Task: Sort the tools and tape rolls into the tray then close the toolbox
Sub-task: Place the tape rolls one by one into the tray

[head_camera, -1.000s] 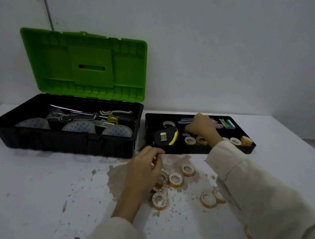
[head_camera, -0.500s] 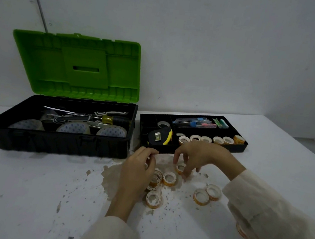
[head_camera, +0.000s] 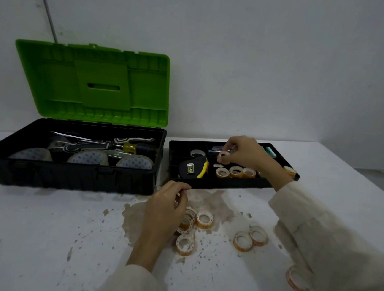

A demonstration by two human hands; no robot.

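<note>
- Pinching one small tape roll [head_camera: 224,157] between thumb and fingertips, the right hand [head_camera: 245,153] holds it above the black tray [head_camera: 229,186], over the row of rolls already inside.
- The left hand [head_camera: 167,208] sits over the white table [head_camera: 32,235] just in front of the tray, fingers curled and thumb meeting a fingertip. Whether it holds anything cannot be told.
- The tray holds one yellow-and-black tape measure [head_camera: 193,168] at front left and one grey roll [head_camera: 197,152] behind it. Three small rolls in a row [head_camera: 236,171] lie to its right, with one more roll at the far right end [head_camera: 289,171]. Pens [head_camera: 217,149] along the back are too blurred to count.
- The toolbox [head_camera: 75,177] stands left of the tray, just beside it, with its green lid [head_camera: 93,81] raised. Inside are three large clear tape rolls [head_camera: 89,157] along the front, one yellow-handled screwdriver [head_camera: 138,148] and other metal tools behind them.
- At least six loose rolls [head_camera: 243,241] lie on the stained table. Three are beside the left hand, one of them partly hidden; two touch as a pair further right, and one lies by the right sleeve [head_camera: 320,231].
</note>
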